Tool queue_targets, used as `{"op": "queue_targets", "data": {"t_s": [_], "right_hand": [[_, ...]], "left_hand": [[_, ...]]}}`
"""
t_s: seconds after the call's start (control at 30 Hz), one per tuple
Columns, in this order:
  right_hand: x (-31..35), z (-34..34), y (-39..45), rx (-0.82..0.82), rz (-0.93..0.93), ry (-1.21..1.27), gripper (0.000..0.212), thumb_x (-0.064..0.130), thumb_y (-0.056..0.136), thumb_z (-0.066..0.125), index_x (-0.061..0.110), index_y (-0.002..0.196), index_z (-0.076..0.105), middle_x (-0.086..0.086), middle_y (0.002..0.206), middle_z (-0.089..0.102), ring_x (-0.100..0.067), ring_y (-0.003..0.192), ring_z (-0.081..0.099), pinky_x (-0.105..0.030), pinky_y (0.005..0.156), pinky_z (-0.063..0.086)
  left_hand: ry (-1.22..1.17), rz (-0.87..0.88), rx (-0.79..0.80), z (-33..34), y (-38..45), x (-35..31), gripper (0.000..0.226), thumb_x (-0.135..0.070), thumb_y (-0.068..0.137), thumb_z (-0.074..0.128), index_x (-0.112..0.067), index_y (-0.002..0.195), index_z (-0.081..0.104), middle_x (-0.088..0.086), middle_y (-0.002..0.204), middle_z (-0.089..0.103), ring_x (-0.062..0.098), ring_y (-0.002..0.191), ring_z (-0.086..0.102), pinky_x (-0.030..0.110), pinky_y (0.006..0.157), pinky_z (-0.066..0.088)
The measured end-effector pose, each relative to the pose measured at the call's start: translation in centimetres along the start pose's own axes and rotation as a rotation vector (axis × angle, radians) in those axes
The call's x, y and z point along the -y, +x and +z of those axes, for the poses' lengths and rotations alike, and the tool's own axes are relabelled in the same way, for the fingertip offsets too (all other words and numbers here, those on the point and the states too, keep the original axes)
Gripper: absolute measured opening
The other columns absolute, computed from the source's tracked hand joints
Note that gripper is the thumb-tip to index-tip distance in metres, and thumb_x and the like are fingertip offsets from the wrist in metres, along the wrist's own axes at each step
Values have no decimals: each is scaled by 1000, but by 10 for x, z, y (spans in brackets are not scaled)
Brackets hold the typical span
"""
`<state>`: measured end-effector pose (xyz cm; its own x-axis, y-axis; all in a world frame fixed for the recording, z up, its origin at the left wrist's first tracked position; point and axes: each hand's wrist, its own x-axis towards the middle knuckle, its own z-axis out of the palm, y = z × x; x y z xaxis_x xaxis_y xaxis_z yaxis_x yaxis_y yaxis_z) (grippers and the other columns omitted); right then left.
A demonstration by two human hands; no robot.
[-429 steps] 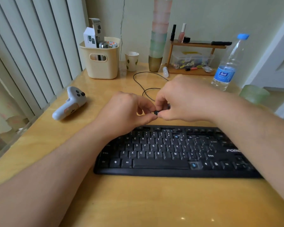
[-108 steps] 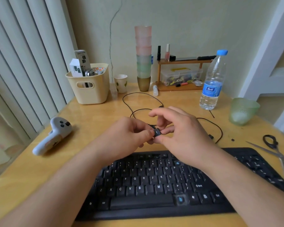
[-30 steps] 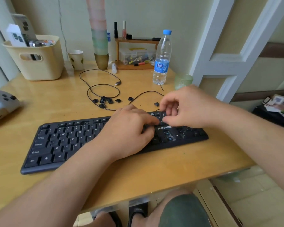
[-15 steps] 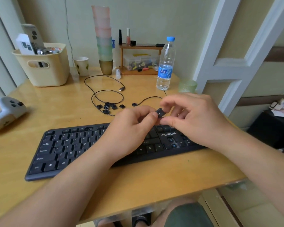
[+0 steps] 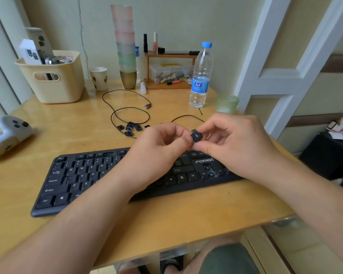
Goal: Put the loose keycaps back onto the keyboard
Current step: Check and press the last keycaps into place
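Your both hands [image 5: 158, 153] [image 5: 234, 147] hang over right half of keyboard [image 5: 87, 178]; left half uncovered. Behind keyboard, black cable loops [image 5: 130, 115] and loose keycaps [image 5: 130, 128] lie in reach path. Bottle [image 5: 200, 76] and green glass [image 5: 226, 103] block far right; controller [image 5: 8, 135] left.

We are in a home, at a small wooden desk [image 5: 186, 214] against a wall. We see a storage basket [image 5: 53, 80], stacked plastic cups [image 5: 125, 42], nail polish [image 5: 155, 42] on a little shelf [image 5: 168, 54], a water bottle [image 5: 201, 76] and window blinds [image 5: 2, 62].
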<state>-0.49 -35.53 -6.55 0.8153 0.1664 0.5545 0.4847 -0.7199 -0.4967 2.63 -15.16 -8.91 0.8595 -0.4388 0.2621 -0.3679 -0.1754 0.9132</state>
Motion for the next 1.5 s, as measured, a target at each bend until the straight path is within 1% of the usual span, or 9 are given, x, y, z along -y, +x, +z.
{"op": "queue_targets", "data": {"t_s": [0.13, 0.3, 0.47, 0.67, 0.77, 0.9, 1.13, 1.33, 1.5], "right_hand": [[0, -1, -2, 33, 44, 44, 17, 16, 80, 88, 25, 87, 74, 17, 78, 74, -5, 65, 74, -38, 67, 61], [2, -9, 1, 109, 27, 47, 30, 10, 89, 80, 37, 99, 74, 8, 86, 72, -8, 61, 74, -37, 68, 63], [4, -21, 14, 254, -260, -397, 12, 32, 88, 79, 37, 98, 76, 17, 72, 64, -5, 64, 56, -38, 61, 55], [18, -32, 22, 427, -356, -747, 35, 52, 91, 49, 37, 108, 75, 12, 99, 72, -25, 92, 67, -40, 65, 57], [19, -35, 26, 477, -275, -818, 45, 58, 89, 38, 40, 111, 73, 13, 97, 71, -20, 94, 64, -38, 70, 57], [-6, -32, 24, 614, -22, -569, 24, 58, 88, 66, 42, 103, 76, 24, 82, 66, -1, 79, 59, -35, 75, 55], [-32, -19, 4, 702, 84, -433, 18, 44, 92, 73, 37, 107, 79, 19, 105, 62, 11, 91, 51, -7, 72, 36], [-27, -19, 1, 700, 34, -483, 20, 46, 92, 72, 36, 108, 78, 20, 107, 62, -5, 101, 54, -30, 91, 45], [-30, -18, 1, 689, 55, -432, 18, 45, 90, 75, 37, 106, 78, 23, 106, 64, -1, 98, 56, -26, 88, 47]], "left_hand": [[41, 0, 23, -3, 1, 2, 16, -33, 102, 61, -24, 94, 71, 12, 92, 71, 5, 55, 46, 14, 55, 38], [41, 7, 99, -3, 1, 3, 19, -39, 104, 57, -25, 97, 69, 11, 97, 71, 37, 90, 63, 53, 88, 53], [93, 2, 126, -1, 1, 4, 23, -42, 105, 55, -25, 95, 67, 15, 93, 67, 18, 68, 48, 35, 67, 43], [68, -9, 145, 5, 3, 7, 14, -33, 105, 59, -26, 101, 70, 8, 95, 70, 18, 79, 54, 46, 78, 51], [165, 24, 116, 6, 4, 12, 15, -23, 102, 62, -34, 108, 71, -5, 98, 69, 14, 89, 61, 34, 84, 51], [562, 164, 24, 7, 3, 16, 30, -20, 98, 63, -39, 121, 68, -18, 110, 58, 8, 110, 46, 21, 92, 34], [672, 223, 20, 9, 1, 18, 30, -20, 97, 62, -37, 120, 70, -13, 114, 60, 13, 111, 43, 20, 90, 29], [756, 294, 73, 15, 0, 21, 30, -18, 94, 62, -38, 112, 74, -11, 109, 62, 20, 103, 45, 32, 95, 37], [816, 329, 92, 17, -1, 25, 31, -21, 92, 63, -40, 113, 75, -15, 106, 60, 16, 100, 41, 34, 95, 40]]}}
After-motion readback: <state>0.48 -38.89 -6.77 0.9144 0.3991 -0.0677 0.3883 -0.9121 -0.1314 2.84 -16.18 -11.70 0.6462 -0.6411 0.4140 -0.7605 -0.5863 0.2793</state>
